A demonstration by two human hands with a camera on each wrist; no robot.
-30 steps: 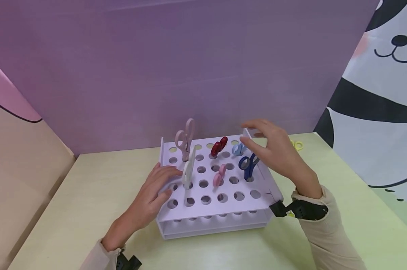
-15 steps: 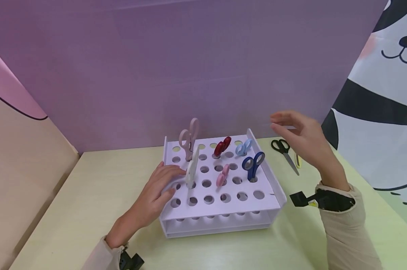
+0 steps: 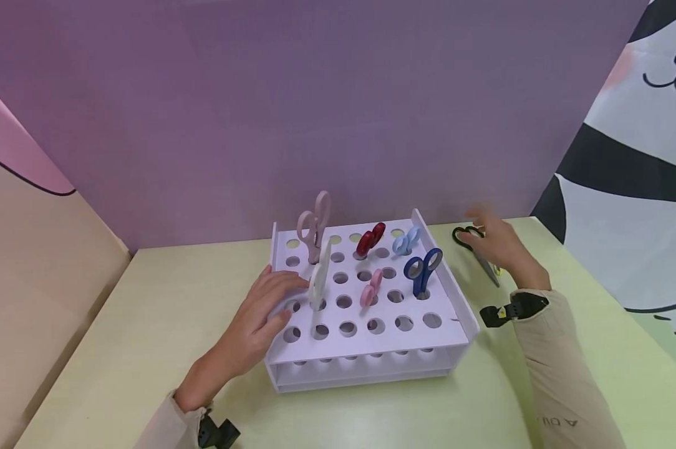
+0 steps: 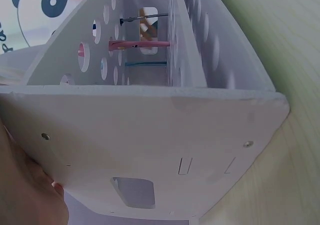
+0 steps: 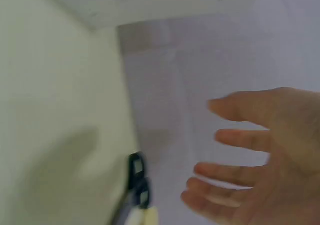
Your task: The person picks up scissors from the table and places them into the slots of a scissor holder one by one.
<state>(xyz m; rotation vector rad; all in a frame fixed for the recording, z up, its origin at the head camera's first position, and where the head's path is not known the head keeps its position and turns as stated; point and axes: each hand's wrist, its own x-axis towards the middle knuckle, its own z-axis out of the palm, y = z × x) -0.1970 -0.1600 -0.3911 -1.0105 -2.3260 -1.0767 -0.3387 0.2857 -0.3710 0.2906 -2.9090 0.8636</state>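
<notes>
My left hand (image 3: 259, 318) rests on the left edge of a white rack (image 3: 360, 343) with rows of round holes, its fingers reaching over the top board. In the left wrist view part of that hand lies against the rack's side panel (image 4: 150, 130). To the right of the rack, my right hand (image 3: 497, 246) hovers over black-handled scissors (image 3: 487, 268) lying on the table. The right wrist view shows its fingers spread and holding nothing, apart from the blurred scissors (image 5: 137, 172). The hand partly covers those scissors in the head view.
Several scissors stand handle-up in the rack: mauve (image 3: 313, 227), white (image 3: 318, 280), dark red (image 3: 370, 239), pink (image 3: 371, 288), light blue (image 3: 406, 241) and dark blue (image 3: 423, 272). A yellow item lies beside the black scissors. A purple backdrop (image 3: 338, 112) rises behind the table.
My right hand has moved from the light blue scissors at the rack's right side, out to the right, then down over the black scissors. My left hand has stayed on the rack.
</notes>
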